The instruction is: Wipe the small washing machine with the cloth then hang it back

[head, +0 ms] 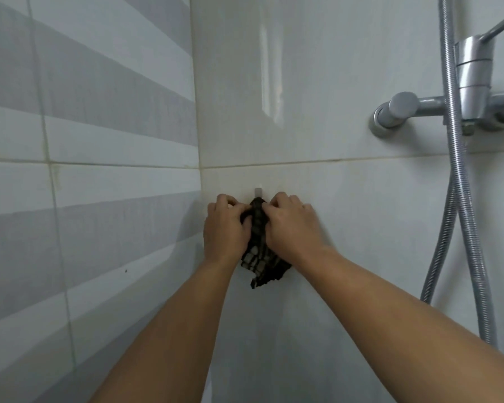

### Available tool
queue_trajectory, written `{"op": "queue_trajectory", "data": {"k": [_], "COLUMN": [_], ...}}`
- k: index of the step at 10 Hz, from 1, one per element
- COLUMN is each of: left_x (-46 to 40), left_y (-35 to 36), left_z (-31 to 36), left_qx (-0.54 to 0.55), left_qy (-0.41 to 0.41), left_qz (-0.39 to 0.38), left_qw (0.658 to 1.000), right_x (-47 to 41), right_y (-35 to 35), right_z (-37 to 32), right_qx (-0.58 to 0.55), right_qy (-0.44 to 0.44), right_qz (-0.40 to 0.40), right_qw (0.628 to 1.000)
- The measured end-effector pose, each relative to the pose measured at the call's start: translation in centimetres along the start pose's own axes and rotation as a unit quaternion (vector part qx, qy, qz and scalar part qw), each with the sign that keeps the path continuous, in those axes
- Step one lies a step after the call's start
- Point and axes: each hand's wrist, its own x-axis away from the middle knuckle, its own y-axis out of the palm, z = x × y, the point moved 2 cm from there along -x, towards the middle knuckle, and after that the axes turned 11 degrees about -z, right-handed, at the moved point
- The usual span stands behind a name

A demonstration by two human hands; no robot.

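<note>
A dark checked cloth (261,257) hangs against the white tiled wall, its top bunched just under a small white wall hook (258,191). My left hand (226,228) grips the cloth's left side. My right hand (293,225) grips its right side. Both sets of fingers pinch the cloth's upper end at the hook. The lower part of the cloth dangles free below my wrists. Whether the cloth sits on the hook is hidden by my fingers. The washing machine is out of view.
A chrome shower mixer (474,91) juts from the wall at upper right, with a ribbed metal hose (460,199) looping down beside it. The grey-striped side wall (85,141) meets the white wall in a corner just left of the hook.
</note>
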Motion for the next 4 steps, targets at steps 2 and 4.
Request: {"op": "queue_trajectory", "data": {"k": [2,4], "left_x": [2.5,9.1], "left_y": [-0.6,-3.3], "left_z": [1.0,3.1], "left_qx": [0.356,0.361], "left_qy": [-0.154,-0.235], "left_qz": [-0.12,-0.037], "left_qw": [0.914,0.902], "right_x": [1.5,6.1], "right_y": [0.1,-4.6], "right_z": [-1.5,-0.1], "right_qx": [-0.071,-0.162], "right_qy": [0.043,0.068], "right_qz": [-0.16,-0.129], "right_qw": [0.984,0.976]}}
